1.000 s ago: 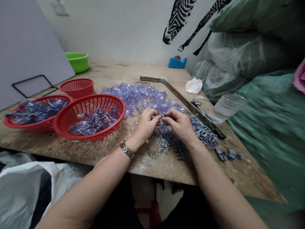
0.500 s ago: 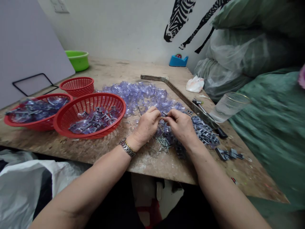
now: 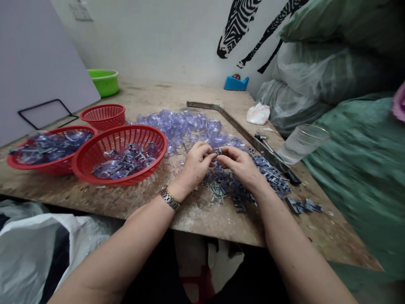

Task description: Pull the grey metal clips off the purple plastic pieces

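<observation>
My left hand (image 3: pixel 196 165) and my right hand (image 3: pixel 243 167) meet above the middle of the worktable, thumbs and fingers pinched around one small grey plastic piece (image 3: pixel 218 152). Most of that piece is covered by the fingertips. Just below them lies a little heap of metal screws (image 3: pixel 216 190). Dark grey plastic clips (image 3: pixel 272 174) are spread under and beside my right wrist. Behind both hands is a broad pile of clear, purplish plastic pieces that look like suction cups (image 3: pixel 177 124).
Red baskets stand at the left; the front basket (image 3: pixel 119 131) and the left basket (image 3: pixel 79 158) hold assembled-looking pieces. A bent metal bar (image 3: pixel 237 125) crosses the right side, with a drinking glass (image 3: pixel 300 145) beyond it. Green sacks (image 3: pixel 357 152) crowd the table's right edge.
My right hand's fingers have loosened and spread slightly, and more of the small grey piece shows between the fingertips. Baskets and piles stay where they were.
</observation>
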`<action>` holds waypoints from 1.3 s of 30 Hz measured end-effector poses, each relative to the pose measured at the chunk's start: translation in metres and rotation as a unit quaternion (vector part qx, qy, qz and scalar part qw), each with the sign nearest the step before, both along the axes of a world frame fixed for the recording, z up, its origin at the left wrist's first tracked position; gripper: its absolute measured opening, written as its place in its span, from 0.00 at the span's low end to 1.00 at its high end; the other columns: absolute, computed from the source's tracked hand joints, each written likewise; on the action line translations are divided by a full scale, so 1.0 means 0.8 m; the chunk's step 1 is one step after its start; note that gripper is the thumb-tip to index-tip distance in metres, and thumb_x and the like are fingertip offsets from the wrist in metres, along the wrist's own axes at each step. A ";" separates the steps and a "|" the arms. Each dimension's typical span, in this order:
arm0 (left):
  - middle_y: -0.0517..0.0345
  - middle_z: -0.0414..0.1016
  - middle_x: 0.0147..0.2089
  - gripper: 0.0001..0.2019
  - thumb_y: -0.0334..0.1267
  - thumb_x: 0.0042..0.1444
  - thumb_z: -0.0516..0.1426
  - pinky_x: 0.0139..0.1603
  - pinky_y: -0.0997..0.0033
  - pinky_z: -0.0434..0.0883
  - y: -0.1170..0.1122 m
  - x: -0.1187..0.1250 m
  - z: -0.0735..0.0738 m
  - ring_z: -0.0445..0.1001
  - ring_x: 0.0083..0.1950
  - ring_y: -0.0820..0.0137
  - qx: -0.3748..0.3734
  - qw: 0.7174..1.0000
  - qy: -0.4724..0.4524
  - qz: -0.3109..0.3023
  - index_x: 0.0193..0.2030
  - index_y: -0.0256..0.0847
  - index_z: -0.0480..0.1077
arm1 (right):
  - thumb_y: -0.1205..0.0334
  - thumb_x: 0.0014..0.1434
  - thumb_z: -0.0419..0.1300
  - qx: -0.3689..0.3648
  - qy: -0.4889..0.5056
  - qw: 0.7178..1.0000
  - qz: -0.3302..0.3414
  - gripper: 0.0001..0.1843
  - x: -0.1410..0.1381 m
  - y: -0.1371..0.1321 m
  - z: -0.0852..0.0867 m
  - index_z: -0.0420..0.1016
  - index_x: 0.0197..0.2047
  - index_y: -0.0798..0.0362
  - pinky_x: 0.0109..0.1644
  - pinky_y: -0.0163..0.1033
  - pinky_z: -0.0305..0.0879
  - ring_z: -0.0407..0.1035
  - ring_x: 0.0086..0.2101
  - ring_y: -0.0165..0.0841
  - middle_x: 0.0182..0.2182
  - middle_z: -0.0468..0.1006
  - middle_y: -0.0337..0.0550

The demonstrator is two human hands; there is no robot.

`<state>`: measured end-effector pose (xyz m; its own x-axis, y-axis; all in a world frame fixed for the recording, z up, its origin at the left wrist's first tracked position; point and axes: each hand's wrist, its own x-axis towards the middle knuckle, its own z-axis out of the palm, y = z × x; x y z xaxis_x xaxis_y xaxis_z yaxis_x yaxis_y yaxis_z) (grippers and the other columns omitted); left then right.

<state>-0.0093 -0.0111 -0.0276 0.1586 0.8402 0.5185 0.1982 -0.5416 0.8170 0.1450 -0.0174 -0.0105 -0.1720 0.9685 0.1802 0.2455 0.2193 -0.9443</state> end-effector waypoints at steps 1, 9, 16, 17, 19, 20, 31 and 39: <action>0.57 0.64 0.37 0.08 0.28 0.56 0.55 0.36 0.74 0.70 0.000 0.001 -0.002 0.67 0.37 0.73 -0.022 1.000 -0.015 -0.003 0.26 0.37 0.64 | 0.53 0.49 0.62 0.005 -0.007 1.000 0.000 0.14 -0.001 -0.001 -0.001 0.73 0.36 0.53 0.35 0.37 0.62 0.65 0.30 0.30 0.28 0.74 0.37; 0.63 0.63 0.28 0.07 0.32 0.59 0.52 0.29 0.76 0.70 -0.003 0.004 0.005 0.69 0.28 0.75 -0.178 0.983 -0.025 -0.047 0.29 0.39 0.61 | 0.55 0.51 0.61 0.073 -0.032 0.996 -0.044 0.11 -0.005 0.002 -0.015 0.74 0.35 0.53 0.43 0.41 0.64 0.69 0.34 0.33 0.32 0.77 0.39; 0.63 0.64 0.26 0.08 0.32 0.58 0.53 0.27 0.78 0.69 -0.007 0.002 0.010 0.69 0.26 0.76 -0.157 0.986 -0.025 -0.039 0.28 0.39 0.62 | 0.55 0.51 0.61 0.087 -0.018 0.995 -0.051 0.10 -0.010 -0.003 -0.009 0.74 0.34 0.52 0.40 0.38 0.63 0.68 0.33 0.32 0.30 0.77 0.38; 0.64 0.64 0.25 0.08 0.32 0.58 0.53 0.27 0.78 0.69 -0.006 0.002 0.010 0.69 0.26 0.76 -0.157 0.986 -0.028 -0.041 0.28 0.39 0.62 | 0.55 0.51 0.61 0.088 -0.015 0.995 -0.052 0.10 -0.011 -0.003 -0.008 0.74 0.34 0.52 0.40 0.38 0.63 0.68 0.33 0.32 0.30 0.76 0.38; 0.64 0.63 0.25 0.09 0.31 0.58 0.53 0.26 0.78 0.69 -0.005 0.002 0.010 0.69 0.25 0.76 -0.158 0.985 -0.041 -0.051 0.27 0.39 0.61 | 0.55 0.51 0.61 0.086 -0.008 0.995 -0.053 0.10 -0.010 -0.004 -0.007 0.74 0.33 0.53 0.39 0.38 0.62 0.68 0.32 0.32 0.29 0.76 0.37; 0.64 0.63 0.25 0.09 0.31 0.58 0.53 0.26 0.78 0.70 -0.005 0.002 0.010 0.69 0.25 0.76 -0.158 0.984 -0.049 -0.058 0.26 0.39 0.61 | 0.55 0.50 0.61 0.081 -0.004 0.995 -0.052 0.10 -0.009 -0.003 -0.007 0.74 0.33 0.53 0.39 0.38 0.62 0.67 0.32 0.31 0.29 0.75 0.37; 0.64 0.67 0.24 0.09 0.31 0.59 0.52 0.27 0.77 0.70 -0.004 -0.001 0.007 0.70 0.24 0.77 -0.133 0.987 -0.041 -0.085 0.27 0.39 0.61 | 0.55 0.49 0.61 0.050 0.021 0.998 -0.040 0.09 -0.008 -0.003 -0.005 0.70 0.29 0.52 0.34 0.36 0.61 0.62 0.28 0.28 0.24 0.69 0.34; 0.63 0.66 0.24 0.09 0.31 0.59 0.52 0.26 0.78 0.69 -0.010 0.001 0.010 0.69 0.24 0.77 -0.126 0.988 -0.021 -0.088 0.27 0.39 0.61 | 0.51 0.52 0.60 0.033 0.032 0.997 -0.061 0.13 -0.008 -0.003 -0.008 0.67 0.26 0.51 0.36 0.39 0.65 0.66 0.27 0.30 0.22 0.68 0.35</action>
